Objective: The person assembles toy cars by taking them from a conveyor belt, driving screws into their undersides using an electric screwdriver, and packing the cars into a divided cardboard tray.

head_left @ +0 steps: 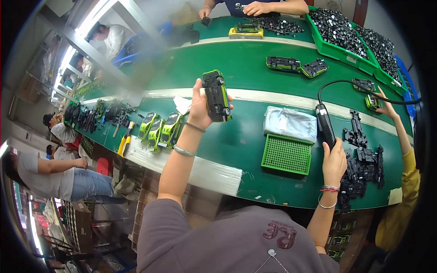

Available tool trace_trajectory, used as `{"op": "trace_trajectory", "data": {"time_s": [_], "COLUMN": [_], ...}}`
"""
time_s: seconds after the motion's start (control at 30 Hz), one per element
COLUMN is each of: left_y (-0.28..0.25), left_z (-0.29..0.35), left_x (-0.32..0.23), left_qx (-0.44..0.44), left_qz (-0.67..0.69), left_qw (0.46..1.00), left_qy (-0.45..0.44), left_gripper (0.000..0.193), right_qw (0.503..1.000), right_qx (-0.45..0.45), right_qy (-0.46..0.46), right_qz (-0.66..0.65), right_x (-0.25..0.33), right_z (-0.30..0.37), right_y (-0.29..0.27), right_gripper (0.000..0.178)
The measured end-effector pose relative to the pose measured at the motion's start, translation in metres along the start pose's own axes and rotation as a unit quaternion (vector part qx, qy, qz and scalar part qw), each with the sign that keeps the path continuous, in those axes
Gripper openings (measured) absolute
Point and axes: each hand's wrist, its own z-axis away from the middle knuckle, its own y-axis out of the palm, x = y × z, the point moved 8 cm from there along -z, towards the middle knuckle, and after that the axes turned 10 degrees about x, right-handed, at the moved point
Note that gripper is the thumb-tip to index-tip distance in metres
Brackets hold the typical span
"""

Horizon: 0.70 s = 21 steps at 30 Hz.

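I see left hand (199,107) curled round toy car (216,96), centre frame, black underside showing. Right hand (333,159), right of centre, wrapped round corded black power tool (324,122). Lettering (279,234) on grey shirt (205,245), lower frame. Green bin (337,51), upper right, heaped with small black parts (334,29); pale label (351,59) on side.

Your car (215,98) shows a black underside edged in lime green; your screwdriver (325,123) is black. You have a dark green surface (241,136), a bright green tray (287,154) with a grid pattern, a pale silvery bag (290,123) and a grey-brown shirt (214,241).
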Motion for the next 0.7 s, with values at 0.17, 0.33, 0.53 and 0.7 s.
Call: {"op": "trace_trajectory", "data": {"time_s": [0.17, 0.33, 0.53, 0.7], "left_y": [-0.008, 0.001, 0.053, 0.055], "left_z": [-0.002, 0.009, 0.023, 0.043], "left_x": [0.001, 0.005, 0.024, 0.023], "left_qx": [-0.055, -0.044, -0.05, -0.079], "left_qz": [-0.066, -0.196, -0.138, -0.106], "left_qw": [0.994, 0.977, 0.988, 0.989], "left_qy": [0.064, 0.077, 0.046, 0.071], "left_gripper": [0.053, 0.053, 0.069, 0.059], "right_qw": [0.996, 0.931, 0.802, 0.782], "right_qx": [-0.071, -0.143, -0.082, -0.056], "right_qy": [-0.052, -0.264, -0.535, -0.531], "right_qz": [-0.007, -0.208, -0.255, -0.321], "right_x": [0.007, 0.085, 0.215, 0.198], "right_z": [0.006, 0.029, 0.058, 0.054], "right_y": [-0.01, -0.063, -0.062, -0.048], "right_gripper": [0.04, 0.031, 0.051, 0.05]}}
